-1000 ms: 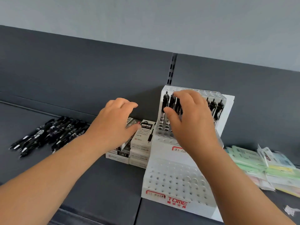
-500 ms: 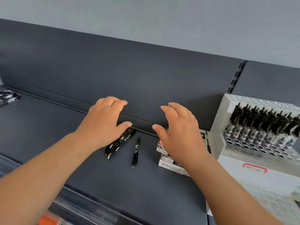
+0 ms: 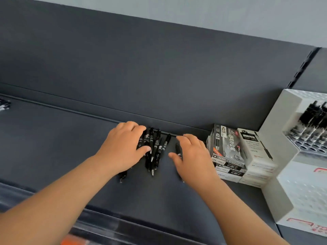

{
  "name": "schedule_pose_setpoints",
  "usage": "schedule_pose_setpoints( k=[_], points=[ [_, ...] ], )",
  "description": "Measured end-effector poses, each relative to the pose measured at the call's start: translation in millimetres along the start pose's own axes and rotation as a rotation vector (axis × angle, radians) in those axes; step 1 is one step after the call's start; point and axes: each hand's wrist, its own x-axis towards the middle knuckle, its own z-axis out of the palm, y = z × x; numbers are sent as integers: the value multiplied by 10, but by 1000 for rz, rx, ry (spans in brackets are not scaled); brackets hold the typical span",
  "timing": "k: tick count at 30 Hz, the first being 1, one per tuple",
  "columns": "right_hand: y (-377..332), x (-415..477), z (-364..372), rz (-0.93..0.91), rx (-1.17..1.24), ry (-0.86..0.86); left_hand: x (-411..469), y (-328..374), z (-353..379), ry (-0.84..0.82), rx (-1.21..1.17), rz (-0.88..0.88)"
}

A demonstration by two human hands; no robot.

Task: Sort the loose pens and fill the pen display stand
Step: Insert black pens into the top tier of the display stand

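Person, two arms in view.
- Left hand [image 3: 122, 152]: bare; forearm bare to the frame edge.
- Right hand [image 3: 193, 157]: bare; forearm likewise bare.
- Nails: too blurred to tell.

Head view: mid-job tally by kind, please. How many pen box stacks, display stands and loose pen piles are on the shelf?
Pen box stacks: 2, dark stack and white stack
Pen display stand: 1
Loose pen pile: 1 (pens overlap, exact pen count unclear)
Total: 4
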Motion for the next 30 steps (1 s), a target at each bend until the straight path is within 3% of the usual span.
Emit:
schedule_pose_setpoints(
  k=[5,10,17,24,30],
  points=[
    [38,31,167,204,-71,-123,137,-66,236,-97,-18,13],
    [71,117,316,281,-70,-241,261,-42,387,-161,24,0],
    [52,398,411,335,180,-173,375,40,521,-228,78,-12],
    [-79,562,455,347,454,-176,463,143,533,-286,-194,-137],
    [-57,569,495,322,546,-181,491,128,505,-383,-357,-180]
  ],
)
